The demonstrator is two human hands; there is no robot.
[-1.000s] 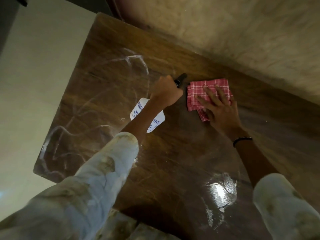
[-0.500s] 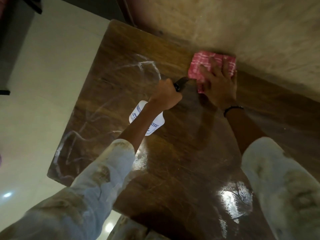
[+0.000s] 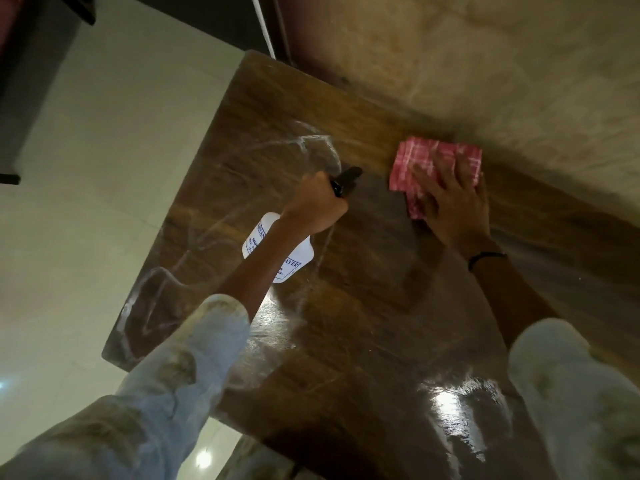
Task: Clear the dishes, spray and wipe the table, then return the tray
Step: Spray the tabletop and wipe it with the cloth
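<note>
Now: cloth pressed flat at the worktop's far edge.
Red checked cloth lies under the right hand's spread fingers; at its nine o'clock, the left hand grips a spray bottle above the wet worktop.

Pale tiled floor left; mottled beige wall behind.

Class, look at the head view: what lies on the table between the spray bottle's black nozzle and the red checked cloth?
Nothing: in the head view only bare brown table separates the spray bottle from the cloth.
</note>
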